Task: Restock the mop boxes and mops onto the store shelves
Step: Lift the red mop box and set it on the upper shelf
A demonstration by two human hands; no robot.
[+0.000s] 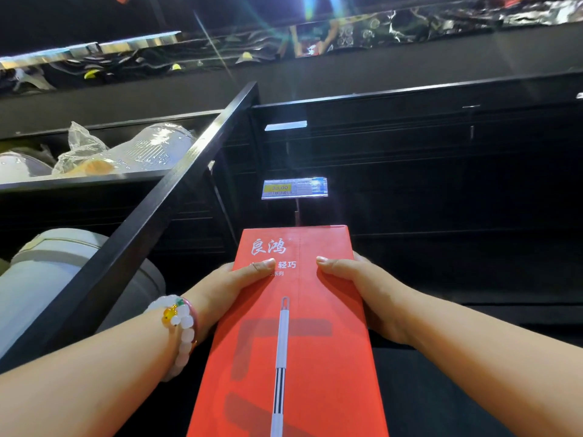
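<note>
A long red mop box (pixel 293 335) with white lettering and a printed mop handle stretches from the bottom edge toward the dark shelving. My left hand (pixel 227 291) grips its left side, thumb lying across the top face; a bead bracelet circles that wrist. My right hand (pixel 362 288) grips the right side the same way, thumb on top. The box's far end points at the black shelf bay (pixel 441 190) in front of me. No loose mops are in view.
A price tag (pixel 295 188) hangs on a hook just beyond the box's far end. A black upright divider (pixel 176 197) runs diagonally on the left. Left shelves hold plastic-wrapped items (pixel 126 152) and a grey-white bucket (pixel 50 279).
</note>
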